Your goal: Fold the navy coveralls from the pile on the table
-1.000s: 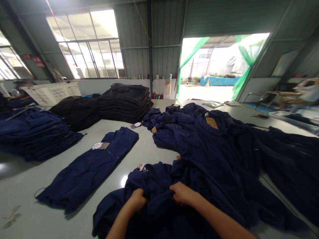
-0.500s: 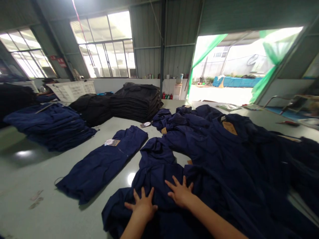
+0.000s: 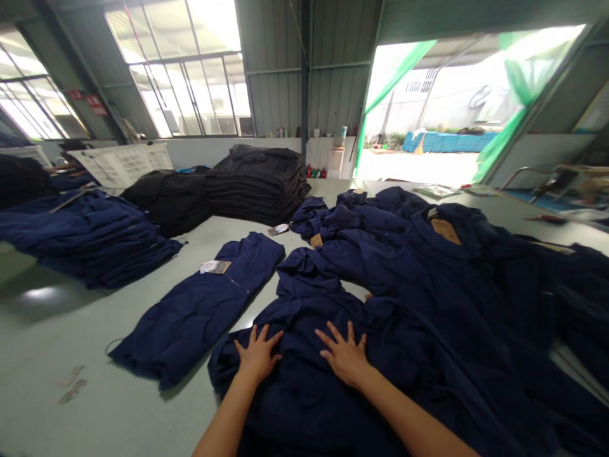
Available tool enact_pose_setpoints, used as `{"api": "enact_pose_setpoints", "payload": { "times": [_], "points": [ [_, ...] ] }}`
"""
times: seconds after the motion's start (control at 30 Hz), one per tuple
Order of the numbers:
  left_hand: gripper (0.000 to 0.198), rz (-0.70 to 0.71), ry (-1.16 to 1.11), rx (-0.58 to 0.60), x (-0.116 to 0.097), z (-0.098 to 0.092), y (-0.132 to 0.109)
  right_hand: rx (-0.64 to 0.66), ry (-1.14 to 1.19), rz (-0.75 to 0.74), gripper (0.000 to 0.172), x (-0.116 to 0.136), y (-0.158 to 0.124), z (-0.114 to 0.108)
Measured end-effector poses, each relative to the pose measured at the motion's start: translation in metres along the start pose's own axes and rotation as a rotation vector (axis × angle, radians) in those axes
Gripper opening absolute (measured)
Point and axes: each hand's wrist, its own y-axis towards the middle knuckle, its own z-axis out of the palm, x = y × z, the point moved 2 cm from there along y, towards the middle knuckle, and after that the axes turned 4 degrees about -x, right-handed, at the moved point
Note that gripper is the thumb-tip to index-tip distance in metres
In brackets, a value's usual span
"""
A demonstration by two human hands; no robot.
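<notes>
Grip released, lower centre of frame: left hand (image 3: 257, 355) and right hand (image 3: 347, 358), empty, splay wide on flatter-lying navy garment (image 3: 304, 387).

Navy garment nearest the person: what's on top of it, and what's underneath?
The left hand and right hand rest spread on the navy garment. Pale table shows beside it; whatever lies directly beneath is covered.
</notes>
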Motion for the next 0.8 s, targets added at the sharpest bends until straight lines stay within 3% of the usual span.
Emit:
{"api": "enact_pose_setpoints", "payload": {
  "times": [0.1,0.2,0.3,0.43,0.6,0.7,0.8],
  "points": [
    [0.060,-0.029,-0.024,0.065,0.009,-0.001,-0.002,0.024,-0.007,0.104,0.047,0.006,0.010,0.000],
    [0.056,-0.005,-0.011,0.011,0.009,-0.015,-0.009,0.019,-0.059,0.190,0.051,0.017,0.008,-0.005],
    [0.041,0.068,0.084,-0.099,0.006,-0.027,-0.025,0.003,-0.135,0.211,0.057,0.036,-0.016,-0.004],
    [0.033,0.090,0.115,-0.044,0.009,-0.019,-0.037,-0.031,-0.130,0.184,0.054,0.047,-0.044,0.011],
    [0.055,0.115,0.067,0.013,0.017,-0.011,0.002,0.024,0.017,0.097,0.058,0.031,-0.017,0.012],
    [0.048,0.191,0.021,-0.011,0.014,-0.020,0.024,-0.044,0.065,0.107,0.058,0.027,-0.003,-0.002],
    [0.042,0.224,-0.024,-0.096,0.012,-0.030,0.020,-0.122,0.135,0.008,0.056,0.037,-0.020,-0.007]
  ]
}}
